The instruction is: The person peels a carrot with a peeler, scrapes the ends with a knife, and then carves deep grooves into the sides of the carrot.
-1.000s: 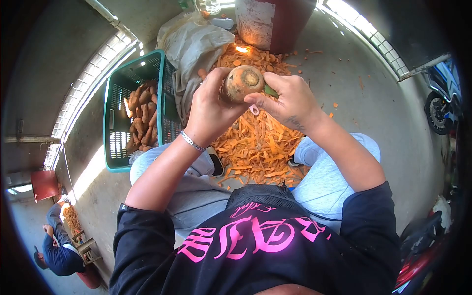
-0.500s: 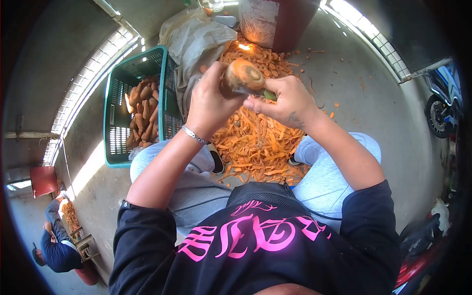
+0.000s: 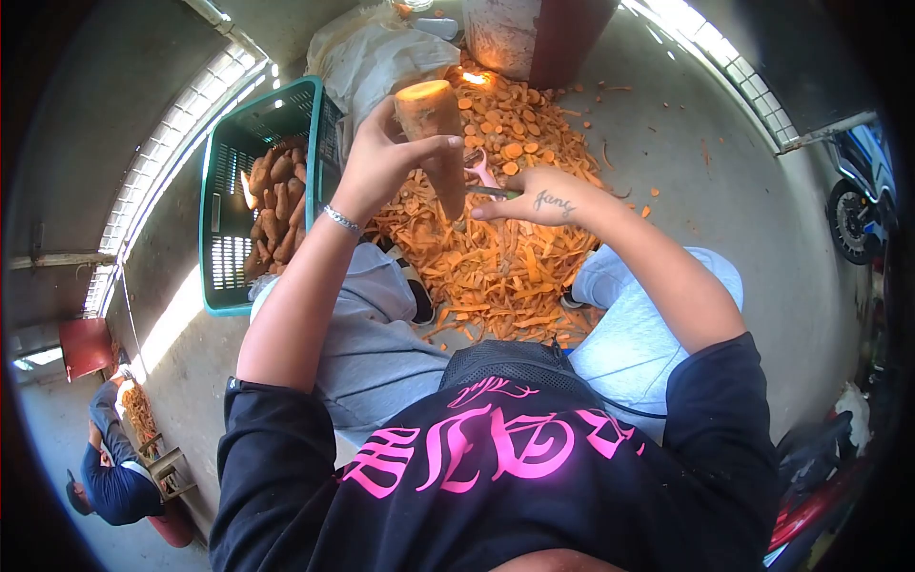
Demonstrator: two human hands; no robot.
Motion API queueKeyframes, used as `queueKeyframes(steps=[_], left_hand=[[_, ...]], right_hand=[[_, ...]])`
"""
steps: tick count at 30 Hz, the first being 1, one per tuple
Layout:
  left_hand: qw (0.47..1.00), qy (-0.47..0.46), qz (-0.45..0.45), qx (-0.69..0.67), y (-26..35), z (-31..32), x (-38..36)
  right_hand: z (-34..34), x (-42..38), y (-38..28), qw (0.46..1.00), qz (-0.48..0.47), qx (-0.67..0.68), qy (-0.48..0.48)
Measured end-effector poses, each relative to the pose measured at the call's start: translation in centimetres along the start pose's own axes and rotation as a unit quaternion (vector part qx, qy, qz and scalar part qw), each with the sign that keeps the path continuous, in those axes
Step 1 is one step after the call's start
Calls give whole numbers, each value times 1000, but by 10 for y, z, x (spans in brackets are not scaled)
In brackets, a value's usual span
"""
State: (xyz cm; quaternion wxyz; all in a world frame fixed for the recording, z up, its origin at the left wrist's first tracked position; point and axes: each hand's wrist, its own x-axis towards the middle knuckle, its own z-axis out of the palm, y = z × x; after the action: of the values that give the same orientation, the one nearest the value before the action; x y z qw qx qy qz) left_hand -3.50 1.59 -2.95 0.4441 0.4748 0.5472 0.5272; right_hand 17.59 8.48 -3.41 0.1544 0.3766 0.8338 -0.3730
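Note:
My left hand (image 3: 386,153) is wrapped round a large carrot (image 3: 434,129), whose flat cut orange top faces up and whose narrow tip points down. To its right, my right hand (image 3: 538,195) grips a thin tool with a green handle (image 3: 496,192); the blade end is hard to make out. A pink peeler (image 3: 482,168) shows just above that tool, and its far end is hidden by my right hand, so I cannot tell whether I hold it too. Beneath both hands spreads a heap of orange peelings and round slices (image 3: 505,262).
A green crate (image 3: 212,253) of unpeeled carrots stands at the left, beside a whitish sack (image 3: 367,57). A large bin (image 3: 500,38) is beyond the heap. At the far left sits another person (image 3: 119,486). A motorcycle (image 3: 853,210) stands at the right.
The carrot has turned from end-on to upright and moved left and up with my left hand. My right hand has drawn away from it and dropped slightly. The pink peeler now shows.

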Motion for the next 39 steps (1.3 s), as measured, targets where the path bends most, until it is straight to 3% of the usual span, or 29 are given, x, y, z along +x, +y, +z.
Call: queueKeyframes(steps=[3, 4, 7, 10, 12, 15, 16, 18, 21, 24, 25, 29, 34, 39], left_hand=[[1000, -9, -9, -13, 1, 9, -5], [1000, -9, -7, -14, 3, 12, -7], [1000, 4, 10, -5, 6, 13, -9], [999, 32, 21, -24, 1, 11, -7], [998, 44, 27, -30, 1, 8, -4], [998, 61, -10, 7, 0, -7, 1], [998, 59, -4, -23, -6, -15, 5], [991, 61, -71, -90, -5, -24, 9], [969, 14, -102, -226, -6, -35, 11], [959, -37, -54, -274, 5, -33, 8], [960, -54, -29, -274, 11, -31, 4], [973, -80, 13, -217, 21, -27, -2], [965, -101, -6, -241, 26, -21, -8], [963, -123, -31, -239, 23, -23, -8]], right_hand=[[1, -1, -7, 998, 16, -41, -34], [5, -4, -9, 999, -8, -36, 10], [4, -5, -16, 998, 1, -56, -1], [13, 1, -11, 999, -20, 20, 16], [14, 2, -10, 1000, -9, -22, -5], [25, 11, 3, 996, 18, -85, -35], [34, 21, 15, 993, 28, -106, -45], [68, 62, 57, 992, 35, -81, -89], [105, 95, 93, 996, 67, 40, -51], [114, 117, 109, 972, 180, -129, 73], [116, 123, 113, 974, 186, -105, 73], [140, 144, 132, 978, 151, -79, 117], [155, 144, 127, 965, 141, -50, 216], [156, 163, 121, 962, 144, -25, 230]])
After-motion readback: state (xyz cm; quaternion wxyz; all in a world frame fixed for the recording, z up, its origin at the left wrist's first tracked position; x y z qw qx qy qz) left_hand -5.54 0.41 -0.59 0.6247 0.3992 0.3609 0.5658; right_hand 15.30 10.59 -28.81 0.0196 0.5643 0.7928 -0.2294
